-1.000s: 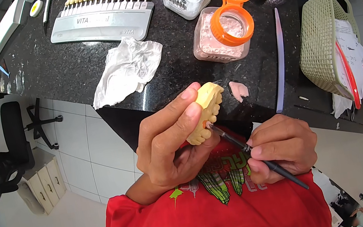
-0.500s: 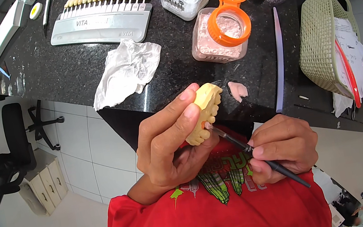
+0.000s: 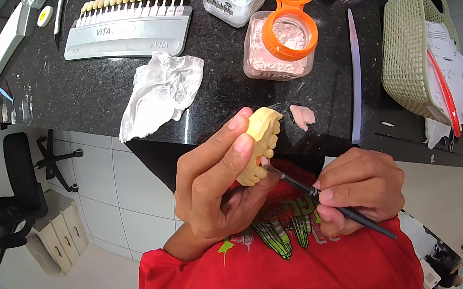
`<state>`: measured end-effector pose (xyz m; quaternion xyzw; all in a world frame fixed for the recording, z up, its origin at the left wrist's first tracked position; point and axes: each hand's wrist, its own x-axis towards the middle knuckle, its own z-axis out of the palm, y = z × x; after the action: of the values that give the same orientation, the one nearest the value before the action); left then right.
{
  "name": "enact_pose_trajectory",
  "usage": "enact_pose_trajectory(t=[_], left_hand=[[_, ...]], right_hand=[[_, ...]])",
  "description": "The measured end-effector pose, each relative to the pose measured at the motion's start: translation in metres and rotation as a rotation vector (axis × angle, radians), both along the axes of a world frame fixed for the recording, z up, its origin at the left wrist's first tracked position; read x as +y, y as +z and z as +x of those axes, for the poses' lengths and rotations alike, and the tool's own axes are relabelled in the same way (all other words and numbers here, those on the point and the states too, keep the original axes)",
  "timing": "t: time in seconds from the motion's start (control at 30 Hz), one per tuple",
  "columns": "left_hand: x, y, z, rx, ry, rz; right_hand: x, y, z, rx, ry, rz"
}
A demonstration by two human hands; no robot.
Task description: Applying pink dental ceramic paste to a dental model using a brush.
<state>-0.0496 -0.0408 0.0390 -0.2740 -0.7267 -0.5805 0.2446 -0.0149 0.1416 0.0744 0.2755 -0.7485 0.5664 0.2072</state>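
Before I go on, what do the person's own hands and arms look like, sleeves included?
The left hand and right hand are bare: no gloves or rings show. A red sleeve leaves the left forearm uncovered, with no watch or band in sight.

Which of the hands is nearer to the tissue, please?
The left hand, just below the tissue in the picture; the right hand is farther off, below and well to the right.

The crumpled tissue [image 3: 160, 92] and open jar [image 3: 263, 55] flank a free lane between them.
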Motion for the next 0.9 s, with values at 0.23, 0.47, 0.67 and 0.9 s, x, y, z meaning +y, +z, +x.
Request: enact_pose_trajectory(t=[0.23,0.47,0.67,0.9], left_hand=[[-0.0010,0.0000,0.0002,-0.003,-0.008,-0.006],[-0.0019,0.0000,0.0009,-0.007,-0.013,-0.003],[0.0003,0.0001,0.0002,0.006,0.002,-0.006],[-0.0007,0.0007,0.0010,-0.013,-0.005,-0.002]], right_hand=[[-0.0007,0.0022,-0.0007,-0.011,-0.022,0.008],[-0.0008,0.0023,-0.0003,-0.018,-0.021,0.010],[0.0000,0.0036,0.0009,-0.029,-0.039,0.003],[-0.0003,0.0029,-0.0009,-0.023,-0.022,0.010]])
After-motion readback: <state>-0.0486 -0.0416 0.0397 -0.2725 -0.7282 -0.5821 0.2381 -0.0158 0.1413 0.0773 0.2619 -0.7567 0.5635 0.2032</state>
